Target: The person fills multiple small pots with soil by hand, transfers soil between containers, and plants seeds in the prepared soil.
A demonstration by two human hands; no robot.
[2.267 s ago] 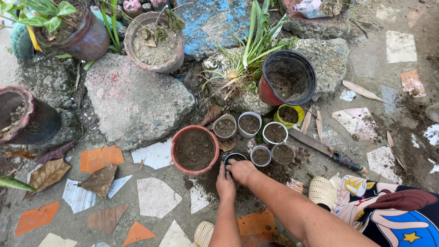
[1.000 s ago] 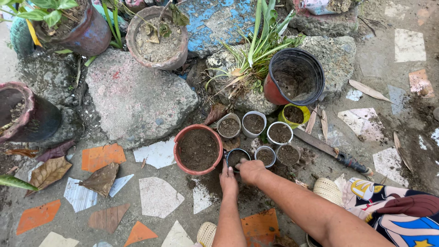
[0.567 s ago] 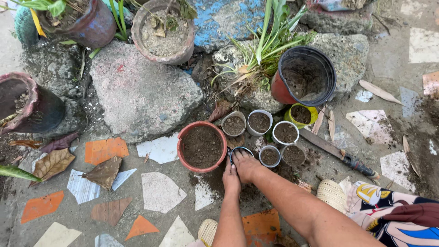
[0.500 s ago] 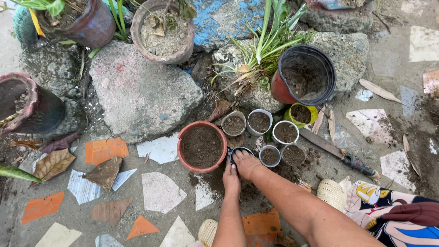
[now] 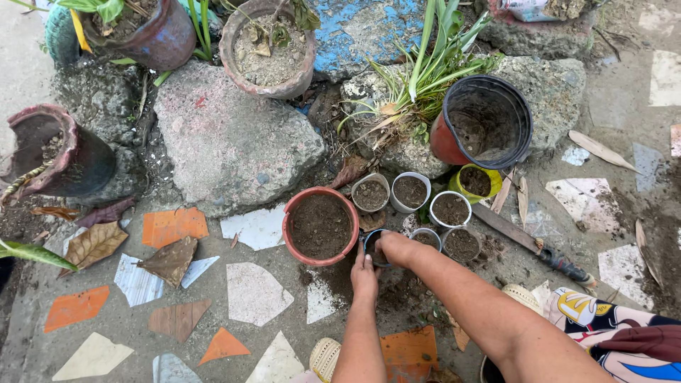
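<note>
Compared with the moment before, we are seeing almost the same scene: the view is sitting a touch lower over the pots, while both hands are staying at the same small cup. The left hand [image 5: 365, 275] is still pressing against the near-left side of the small dark-rimmed pot [image 5: 374, 245], fingers curled up around its wall, so it is gripping the rim lightly rather than lying flat. The right hand [image 5: 397, 248] is still bending over the top of that pot, fingers folded down into its mouth; we cannot tell whether it is pinching soil or anything else, since the fingertips are hidden.

The small pot is standing on the ground just right of the terracotta bowl of soil [image 5: 320, 225], touching or nearly touching it (the gap is too narrow to judge), and just left of a grey cup [image 5: 426, 237]. Behind it, more small soil-filled cups [image 5: 411, 191] are clustering in a loose group, with a yellow cup [image 5: 475, 182] at the far right of them. A large black pot [image 5: 486, 122] is leaning against the rocks beyond, and a long knife [image 5: 530, 243] is lying on the ground to the right, well apart from both hands.
</note>
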